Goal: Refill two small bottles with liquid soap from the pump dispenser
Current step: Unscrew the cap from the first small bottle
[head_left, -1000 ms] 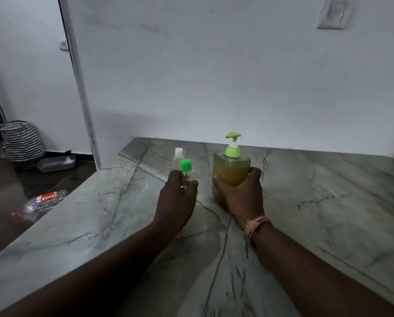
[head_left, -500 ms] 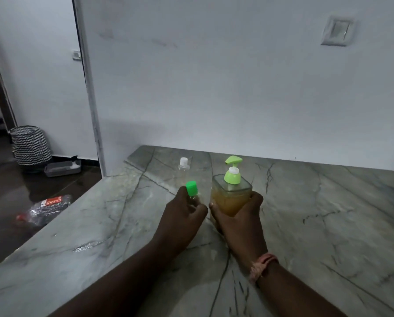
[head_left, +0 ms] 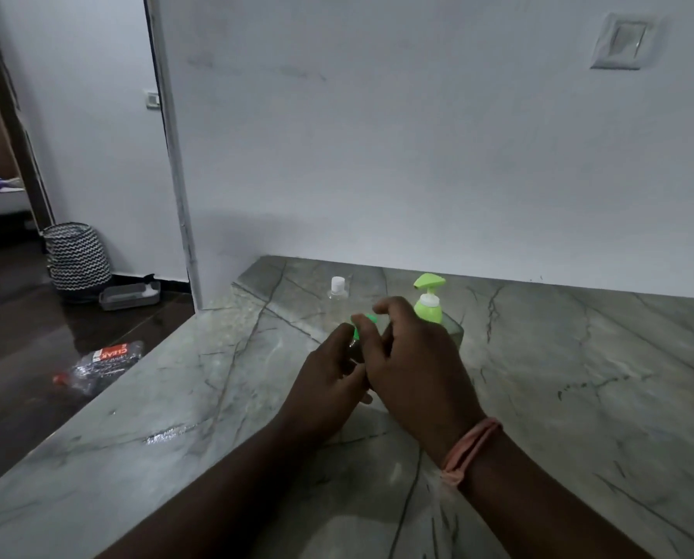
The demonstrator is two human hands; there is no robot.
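Left hand: my left hand [head_left: 329, 373] is curled around the small bottle with the green cap [head_left: 363, 322], holding it above the marble counter [head_left: 579, 397]; only the cap and a sliver of the neck show past my fingers.
Right hand: my right hand [head_left: 413, 357] sits against the left, fingers bent, fingertips [head_left: 361, 328] at the green cap; the frame is blurred, so I cannot tell whether they pinch the cap or only touch it.
Pump dispenser: the pump dispenser [head_left: 430, 304] stands upright on the counter just behind my right hand, its light-green pump head showing, its body mostly hidden by the hand.
Second bottle: a clear small bottle with a white cap [head_left: 338, 294] stands upright further back, left of the dispenser, near the white wall [head_left: 417, 155].
Wrist: a pink band [head_left: 470, 449] circles my right wrist.
Floor, left: a crushed plastic bottle [head_left: 99, 365] lies on the dark floor; behind it a black-and-white patterned basket [head_left: 77, 256] stands against the wall with a grey tray [head_left: 129, 296] just beside it.
Wall, upper right: a switch plate [head_left: 623, 42].
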